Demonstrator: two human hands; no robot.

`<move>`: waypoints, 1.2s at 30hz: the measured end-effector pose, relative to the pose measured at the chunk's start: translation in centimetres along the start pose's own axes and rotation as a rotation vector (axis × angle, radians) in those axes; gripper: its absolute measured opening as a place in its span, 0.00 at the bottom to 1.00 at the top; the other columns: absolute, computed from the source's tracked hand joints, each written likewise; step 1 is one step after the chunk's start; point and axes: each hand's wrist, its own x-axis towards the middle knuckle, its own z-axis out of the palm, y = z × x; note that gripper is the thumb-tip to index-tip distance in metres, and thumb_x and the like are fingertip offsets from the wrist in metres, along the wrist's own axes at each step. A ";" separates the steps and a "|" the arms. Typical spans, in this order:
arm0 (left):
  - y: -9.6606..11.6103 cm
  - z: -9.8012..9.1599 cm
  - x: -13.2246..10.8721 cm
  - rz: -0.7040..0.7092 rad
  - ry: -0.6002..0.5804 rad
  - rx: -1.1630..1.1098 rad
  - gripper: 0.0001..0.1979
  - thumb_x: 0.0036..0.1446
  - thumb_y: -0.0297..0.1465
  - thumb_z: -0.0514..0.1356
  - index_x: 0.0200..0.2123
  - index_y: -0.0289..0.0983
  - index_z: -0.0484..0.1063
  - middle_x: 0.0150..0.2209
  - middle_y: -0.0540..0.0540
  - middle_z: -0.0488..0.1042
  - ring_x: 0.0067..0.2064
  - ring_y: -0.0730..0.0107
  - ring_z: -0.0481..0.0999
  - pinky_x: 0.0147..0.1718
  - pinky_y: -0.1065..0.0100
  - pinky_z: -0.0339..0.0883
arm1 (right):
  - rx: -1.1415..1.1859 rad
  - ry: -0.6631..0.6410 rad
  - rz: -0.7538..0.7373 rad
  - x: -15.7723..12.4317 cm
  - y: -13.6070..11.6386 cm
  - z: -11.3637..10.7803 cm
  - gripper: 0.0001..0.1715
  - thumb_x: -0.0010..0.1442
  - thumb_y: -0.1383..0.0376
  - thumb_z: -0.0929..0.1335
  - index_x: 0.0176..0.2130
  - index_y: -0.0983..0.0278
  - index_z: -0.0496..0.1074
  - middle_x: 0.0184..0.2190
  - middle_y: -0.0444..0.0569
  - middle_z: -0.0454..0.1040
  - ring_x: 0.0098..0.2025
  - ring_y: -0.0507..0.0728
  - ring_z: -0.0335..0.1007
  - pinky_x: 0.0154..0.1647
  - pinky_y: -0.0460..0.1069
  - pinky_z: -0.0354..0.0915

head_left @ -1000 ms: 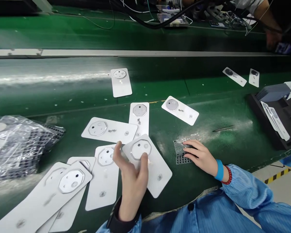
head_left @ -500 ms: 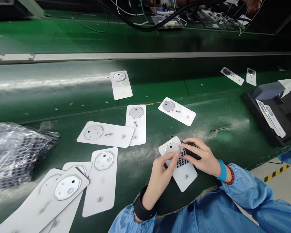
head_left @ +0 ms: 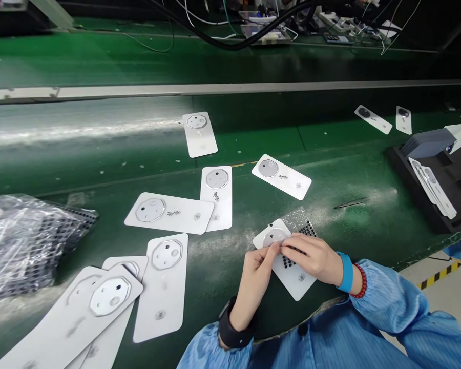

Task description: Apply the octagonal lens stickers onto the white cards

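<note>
White card [head_left: 294,279], long axis 11-to-5 o'clock; ring end [head_left: 272,237] at left hand [head_left: 254,292], narrow grip on it; right hand [head_left: 311,259] just at 3 o'clock, narrow, hold unclear

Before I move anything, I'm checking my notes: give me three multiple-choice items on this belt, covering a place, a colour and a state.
1. Where are the tweezers? A) on the green belt, right of the right hand; B) in the black tray; C) on the card pile.
2. The left wrist strap is: A) blue; B) red; C) black.
3. The white card between the hands: A) lies untouched; B) has both hands on it; C) stands upright.

1 A: they lie on the bare belt. 2 C: the strap shows black. 3 B: the left hand and right hand lie on it.
</note>
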 end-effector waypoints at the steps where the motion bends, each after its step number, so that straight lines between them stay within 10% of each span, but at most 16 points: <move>1: 0.0 0.1 0.0 -0.004 0.013 0.005 0.25 0.57 0.43 0.58 0.14 0.35 0.67 0.15 0.52 0.61 0.22 0.75 0.56 0.22 0.71 0.52 | -0.059 -0.005 -0.038 0.0 -0.1 0.0 0.14 0.67 0.75 0.60 0.41 0.69 0.74 0.37 0.56 0.79 0.38 0.57 0.77 0.46 0.53 0.75; 10: 1.3 -0.4 0.2 0.017 0.064 0.111 0.20 0.56 0.41 0.57 0.17 0.35 0.70 0.17 0.51 0.66 0.24 0.70 0.64 0.24 0.70 0.57 | 0.118 -0.019 0.089 -0.6 0.7 1.0 0.10 0.67 0.71 0.61 0.39 0.65 0.71 0.38 0.53 0.79 0.39 0.55 0.78 0.41 0.50 0.75; 15: 2.2 -4.0 -1.9 0.033 0.124 0.243 0.14 0.54 0.39 0.60 0.39 0.38 0.75 0.18 0.54 0.65 0.18 0.73 0.58 0.19 0.70 0.53 | 0.369 0.026 0.410 -2.0 2.5 0.8 0.07 0.66 0.68 0.63 0.36 0.63 0.70 0.35 0.51 0.78 0.39 0.55 0.77 0.39 0.49 0.74; 20: 2.6 -4.5 -4.6 0.020 0.331 0.130 0.35 0.55 0.39 0.63 0.63 0.39 0.54 0.22 0.53 0.70 0.19 0.66 0.69 0.18 0.68 0.64 | 0.459 0.114 0.541 -0.7 2.1 -1.4 0.07 0.63 0.68 0.67 0.32 0.63 0.72 0.38 0.52 0.76 0.38 0.55 0.75 0.35 0.49 0.74; 28: 5.4 -1.3 -4.3 0.122 0.169 0.152 0.14 0.56 0.38 0.62 0.43 0.37 0.72 0.25 0.49 0.76 0.29 0.65 0.78 0.27 0.70 0.71 | 0.365 0.184 0.173 3.8 -2.8 -3.1 0.08 0.64 0.73 0.65 0.41 0.65 0.72 0.44 0.54 0.74 0.46 0.57 0.72 0.48 0.54 0.73; 36: 6.1 -0.5 -4.9 0.331 0.128 0.228 0.08 0.63 0.33 0.57 0.35 0.37 0.75 0.24 0.52 0.72 0.24 0.74 0.70 0.23 0.76 0.64 | 0.285 0.261 0.191 3.3 -2.7 -2.9 0.11 0.63 0.74 0.66 0.43 0.62 0.74 0.43 0.52 0.75 0.45 0.57 0.73 0.57 0.61 0.68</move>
